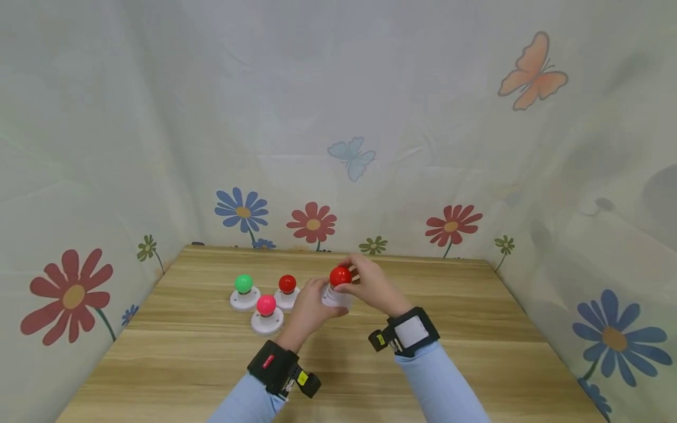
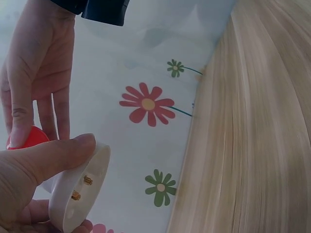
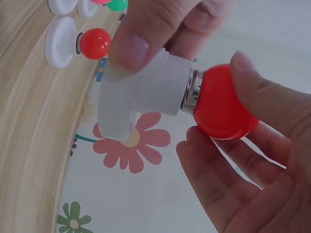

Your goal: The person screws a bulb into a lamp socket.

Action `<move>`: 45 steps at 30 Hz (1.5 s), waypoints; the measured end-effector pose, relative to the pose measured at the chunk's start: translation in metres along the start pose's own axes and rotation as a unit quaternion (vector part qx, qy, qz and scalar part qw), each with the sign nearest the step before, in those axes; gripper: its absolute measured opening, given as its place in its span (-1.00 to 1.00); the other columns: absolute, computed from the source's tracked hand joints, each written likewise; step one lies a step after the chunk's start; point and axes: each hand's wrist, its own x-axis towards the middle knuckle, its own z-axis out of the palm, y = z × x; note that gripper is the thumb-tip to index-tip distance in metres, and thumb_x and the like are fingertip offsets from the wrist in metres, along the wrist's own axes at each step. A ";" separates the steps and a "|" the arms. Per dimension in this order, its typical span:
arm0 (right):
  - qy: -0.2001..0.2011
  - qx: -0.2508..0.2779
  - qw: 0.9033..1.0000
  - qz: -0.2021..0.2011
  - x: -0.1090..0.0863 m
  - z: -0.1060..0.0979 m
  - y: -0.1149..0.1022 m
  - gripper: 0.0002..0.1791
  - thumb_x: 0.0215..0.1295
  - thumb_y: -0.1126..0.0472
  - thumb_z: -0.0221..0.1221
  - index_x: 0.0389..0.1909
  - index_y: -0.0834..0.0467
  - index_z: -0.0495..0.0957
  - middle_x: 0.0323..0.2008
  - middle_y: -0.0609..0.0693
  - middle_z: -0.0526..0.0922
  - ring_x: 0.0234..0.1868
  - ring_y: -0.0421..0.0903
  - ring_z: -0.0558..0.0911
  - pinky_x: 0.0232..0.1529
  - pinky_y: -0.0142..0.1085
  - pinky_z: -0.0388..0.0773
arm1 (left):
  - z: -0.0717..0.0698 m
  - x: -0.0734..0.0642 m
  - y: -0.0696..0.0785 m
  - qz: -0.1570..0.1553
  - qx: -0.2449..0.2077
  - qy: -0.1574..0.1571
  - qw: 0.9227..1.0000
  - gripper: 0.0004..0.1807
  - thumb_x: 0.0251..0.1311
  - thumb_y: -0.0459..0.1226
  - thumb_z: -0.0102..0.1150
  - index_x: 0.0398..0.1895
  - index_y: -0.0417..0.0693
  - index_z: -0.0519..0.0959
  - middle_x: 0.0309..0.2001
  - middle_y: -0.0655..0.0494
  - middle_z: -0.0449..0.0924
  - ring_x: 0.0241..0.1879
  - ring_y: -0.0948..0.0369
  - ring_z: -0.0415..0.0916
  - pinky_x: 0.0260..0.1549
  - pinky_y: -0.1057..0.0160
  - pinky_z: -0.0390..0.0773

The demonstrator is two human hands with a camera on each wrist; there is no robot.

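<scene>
My left hand grips a white lamp socket by its round base, raised off the table. In the left wrist view the thumb lies over the rim of the base, and brass contacts show on its underside. With thumb and fingers, my right hand holds a red light bulb at the socket's mouth. The bulb's metal collar shows between the glass and the socket in the right wrist view; how deep its thread sits is hidden.
Left of the hands, on the wooden table, stand three white sockets with bulbs: a green bulb, another red bulb and a pink bulb. A cloth backdrop with printed flowers and butterflies surrounds the table's back and sides.
</scene>
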 end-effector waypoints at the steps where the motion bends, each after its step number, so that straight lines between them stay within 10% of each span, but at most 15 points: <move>1: -0.008 0.007 1.000 -0.003 0.000 -0.001 0.000 -0.49 0.09 0.27 0.39 0.06 0.24 0.46 -0.05 0.10 0.58 -0.08 0.00 0.60 -0.03 -0.15 0.64 | 0.000 0.000 0.000 0.001 -0.001 0.001 1.000 -0.24 -0.13 -0.15 0.54 0.22 -0.12 0.47 0.14 -0.11 0.48 0.07 -0.05 0.47 0.03 -0.12 0.55; 10: -0.062 0.038 0.996 -0.045 -0.004 -0.011 0.001 -0.41 0.16 0.41 0.29 0.24 0.25 0.39 0.17 0.18 0.51 0.13 0.13 0.55 0.13 -0.02 0.54 | 0.001 -0.001 -0.001 0.000 -0.008 0.001 1.000 -0.23 -0.14 -0.19 0.55 0.22 -0.11 0.45 0.14 -0.08 0.47 0.06 -0.04 0.45 0.07 -0.12 0.53; 20: 0.015 -0.012 0.999 0.044 -0.001 0.004 -0.003 -0.35 0.00 0.05 0.46 0.03 0.22 0.38 -0.14 0.07 0.53 -0.18 -0.04 0.53 -0.15 -0.26 0.66 | 0.001 -0.002 0.000 -0.012 -0.014 -0.005 1.000 -0.22 -0.12 -0.16 0.54 0.24 -0.09 0.45 0.15 -0.07 0.46 0.09 -0.04 0.46 0.04 -0.09 0.56; 45: -0.024 0.041 0.999 -0.004 -0.003 -0.004 0.003 -0.45 0.14 0.34 0.32 0.20 0.19 0.47 0.11 0.12 0.58 0.05 0.07 0.59 0.11 -0.02 0.55 | 0.000 -0.003 0.004 -0.016 -0.007 0.001 1.000 -0.23 -0.12 -0.18 0.54 0.24 -0.12 0.44 0.16 -0.09 0.47 0.09 -0.04 0.44 0.07 -0.12 0.52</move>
